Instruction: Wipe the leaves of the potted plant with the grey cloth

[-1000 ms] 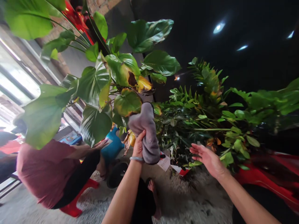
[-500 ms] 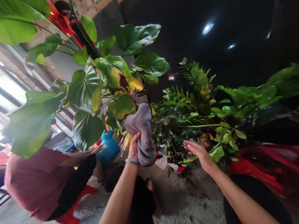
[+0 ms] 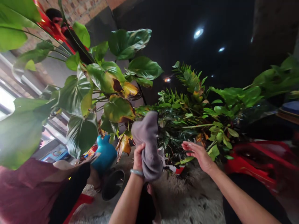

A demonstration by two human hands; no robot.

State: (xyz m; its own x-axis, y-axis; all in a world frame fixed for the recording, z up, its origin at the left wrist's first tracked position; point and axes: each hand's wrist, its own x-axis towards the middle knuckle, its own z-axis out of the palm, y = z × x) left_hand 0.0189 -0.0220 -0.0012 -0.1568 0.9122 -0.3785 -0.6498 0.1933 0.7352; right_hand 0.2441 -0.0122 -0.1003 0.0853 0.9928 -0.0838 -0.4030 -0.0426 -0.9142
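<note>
Just right of the big-leaved plant (image 3: 105, 77), below its lowest yellowing leaf (image 3: 119, 109), the left hand (image 3: 138, 155) is gripping a grey cloth (image 3: 147, 140). Its fingers are wrapping tight round the bunched middle, so one end is standing up near the leaf's browned edge while the other is hanging past the wrist and its pale bangle (image 3: 136, 172). The risk, as I judge it, is sitting in that dry edge: a thick wad of fabric pressing on a leaf with nothing backing it could be tearing the brittle margin or bending the stalk. The right hand (image 3: 197, 155) is staying well apart from this plant and giving no support. That hand is hovering flat, fingers spread wide and holding nothing, close against the fine-leaved plant (image 3: 187, 112) farther right of the big-leaved one, where a careless sweep could be snapping thin stems. Both forearms are reaching up and forward from below, the left nearly upright, the right slanting in from the lower right. Below and left of the big-leaved plant, another person in a maroon top (image 3: 28, 189) is sitting beside a teal jug (image 3: 106, 154).
</note>
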